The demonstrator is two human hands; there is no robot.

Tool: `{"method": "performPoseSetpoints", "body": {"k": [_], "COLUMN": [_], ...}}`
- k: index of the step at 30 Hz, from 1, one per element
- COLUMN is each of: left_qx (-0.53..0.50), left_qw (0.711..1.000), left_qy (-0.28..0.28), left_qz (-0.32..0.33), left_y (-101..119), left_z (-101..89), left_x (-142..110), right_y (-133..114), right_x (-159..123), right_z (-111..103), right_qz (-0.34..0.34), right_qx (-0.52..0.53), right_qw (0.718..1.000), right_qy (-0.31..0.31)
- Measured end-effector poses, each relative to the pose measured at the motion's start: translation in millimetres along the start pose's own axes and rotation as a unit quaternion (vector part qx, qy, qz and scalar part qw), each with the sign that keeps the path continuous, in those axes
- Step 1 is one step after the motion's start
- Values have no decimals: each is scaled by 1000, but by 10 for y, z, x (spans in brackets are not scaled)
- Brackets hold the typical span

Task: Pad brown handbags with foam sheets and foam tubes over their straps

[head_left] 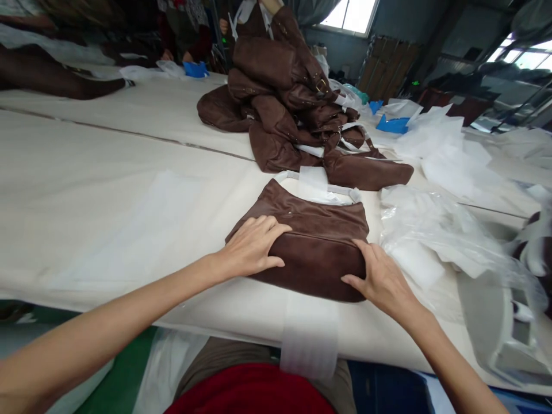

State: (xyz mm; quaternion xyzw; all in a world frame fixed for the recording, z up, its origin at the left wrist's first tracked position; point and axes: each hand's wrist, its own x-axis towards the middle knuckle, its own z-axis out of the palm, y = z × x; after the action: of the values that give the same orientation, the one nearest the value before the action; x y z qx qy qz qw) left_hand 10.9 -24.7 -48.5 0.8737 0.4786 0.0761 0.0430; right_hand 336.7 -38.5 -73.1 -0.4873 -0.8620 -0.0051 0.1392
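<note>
A dark brown leather handbag (pixel 317 264) lies flat before me, its base toward the table's front edge. White wrapping covers its handle (pixel 284 174), and a strip of white foam (pixel 313 179) lies across the handle. My left hand (pixel 254 244) grips the bag's left side, fingers over the top and thumb along the lower panel. On the right end, my right hand (pixel 375 273) holds the bag between thumb and fingers; some fingertips are hidden behind it. Another foam strip (pixel 309 339) comes out beneath the bag and hangs over the table edge.
A heap of similar brown bags (pixel 280 98) rises on the far side of the cream-covered table (pixel 107 172). Clear plastic bags (pixel 435 236) and white foam sheets (pixel 452 144) lie to the right, near a grey tape dispenser (pixel 495 328). Other people (pixel 185 29) stand across the table.
</note>
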Motion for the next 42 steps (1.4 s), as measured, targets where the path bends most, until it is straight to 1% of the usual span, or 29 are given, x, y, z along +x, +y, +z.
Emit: {"method": "performPoseSetpoints", "body": {"k": [2, 4, 7, 9, 13, 14, 16, 20, 24, 27, 29, 32, 35, 38, 42], "left_qx": [-3, -3, 12, 30, 70, 75, 75, 63, 27, -9, -27, -30, -29, -45, -61], "left_qw": [999, 999, 998, 998, 994, 993, 993, 995, 997, 997, 997, 998, 998, 997, 995], "left_qy": [-32, -51, -51, -37, 4, 8, 3, -14, -2, 8, 4, 1, 19, 22, 12], "left_qz": [6, 20, 30, 43, 84, 89, 87, 69, 77, 81, 76, 61, 60, 67, 71], "left_y": [7, 45, 112, 141, 129, 105, 29, -177, -323, -390, -426, -465, -489, -507, -528], "left_z": [-80, -134, -121, -62, 27, 24, -5, -44, 18, 53, 75, 156, 283, 371, 372], "left_x": [66, 82, 97, 111, 87, 65, 5, -143, -259, -337, -398, -478, -512, -506, -489], "right_y": [-28, -69, -85, -64, -18, -10, 10, 87, 177, 245, 293, 347, 326, 196, -88], "right_x": [53, 70, 73, 56, -61, -98, -160, -221, -259, -299, -323, -334, -287, -140, 214], "right_z": [-70, -131, -125, -44, 171, 211, 263, 329, 427, 486, 507, 507, 428, 247, 12], "right_qz": [-12, -21, -30, -48, -117, -126, -128, -133, -155, -168, -190, -223, -233, -248, -268], "right_qx": [-6, -16, -11, -11, -30, -25, 1, 66, 77, 84, 90, 89, 65, 27, 1], "right_qw": [1000, 999, 998, 999, 989, 986, 984, 983, 979, 975, 971, 967, 969, 968, 962], "right_qy": [-21, -40, -46, -17, 91, 108, 121, 104, 111, 118, 116, 91, 53, 7, -58]}}
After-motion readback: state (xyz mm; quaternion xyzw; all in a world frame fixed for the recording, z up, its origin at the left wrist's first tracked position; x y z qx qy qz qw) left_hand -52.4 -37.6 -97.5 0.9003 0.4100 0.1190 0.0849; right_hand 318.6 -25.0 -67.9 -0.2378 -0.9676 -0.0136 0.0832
